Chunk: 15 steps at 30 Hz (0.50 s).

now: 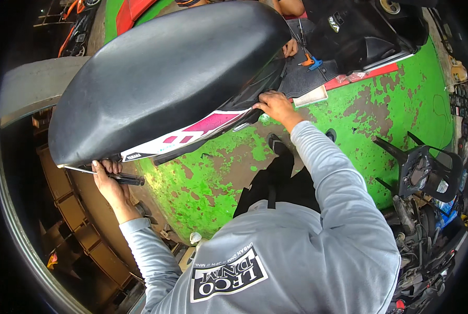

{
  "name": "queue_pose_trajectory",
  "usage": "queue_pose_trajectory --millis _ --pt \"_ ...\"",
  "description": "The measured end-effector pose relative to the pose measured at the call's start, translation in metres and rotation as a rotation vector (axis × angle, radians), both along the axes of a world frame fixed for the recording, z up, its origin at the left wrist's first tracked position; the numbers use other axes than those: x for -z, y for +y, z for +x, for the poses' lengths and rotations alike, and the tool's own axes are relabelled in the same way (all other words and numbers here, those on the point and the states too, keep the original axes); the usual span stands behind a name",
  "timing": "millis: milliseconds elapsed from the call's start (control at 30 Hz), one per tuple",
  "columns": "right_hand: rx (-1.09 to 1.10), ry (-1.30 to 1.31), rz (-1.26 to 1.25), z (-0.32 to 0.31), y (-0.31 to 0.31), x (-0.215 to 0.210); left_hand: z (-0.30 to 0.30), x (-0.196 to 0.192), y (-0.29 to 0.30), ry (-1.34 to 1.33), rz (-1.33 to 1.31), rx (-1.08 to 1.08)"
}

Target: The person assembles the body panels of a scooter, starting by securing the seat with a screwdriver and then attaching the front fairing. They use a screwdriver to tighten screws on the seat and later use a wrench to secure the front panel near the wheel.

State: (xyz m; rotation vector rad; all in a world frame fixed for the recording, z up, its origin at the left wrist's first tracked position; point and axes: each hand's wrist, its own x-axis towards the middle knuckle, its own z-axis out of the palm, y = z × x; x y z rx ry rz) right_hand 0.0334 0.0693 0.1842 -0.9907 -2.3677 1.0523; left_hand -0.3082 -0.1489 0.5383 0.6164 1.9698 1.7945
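Our left hand (108, 180) was closed around the black handle of a screwdriver (120, 178), its bright shaft running left under the near edge of the scooter seat (161, 73). Our right hand (277, 107) lay farther right, fingers curled onto the edge of the dark side panel (244, 107) just below the seat, gripping that edge rather than resting flat.

To do this well, we judged that the right hand should steady the panel while the left kept the screwdriver in line with its fastener, pressing straight along the shaft so the tip would not slip and scratch the white and pink trim (192, 133). A firm, short grip close to the shaft would give more control than holding the handle at its end.

Outward from the hands, the black seat filled the upper middle, over a green floor (370, 120) with much paint worn away. A black foot mat (304, 78) lay at the far right of the seat, with a small orange and blue tool (311, 62) on it. A black metal bracket (427, 172) stood at the right.

Much stayed hidden from us. The screwdriver tip was lost under the seat, so we could not tell what it met. Another person's fingers (290, 48) showed beyond the seat, the rest cut off. The left side was too dark to read.
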Motion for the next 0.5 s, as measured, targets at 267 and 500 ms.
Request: queue_pose_trajectory --millis 267,500 --pt "-0.024 0.067 -0.003 -0.003 0.011 0.021 0.003 -0.004 0.007 0.002 -0.024 -0.047" --pt "-0.075 0.116 -0.048 0.037 0.011 0.023 -0.002 0.008 -0.003 -0.017 -0.048 -0.088"
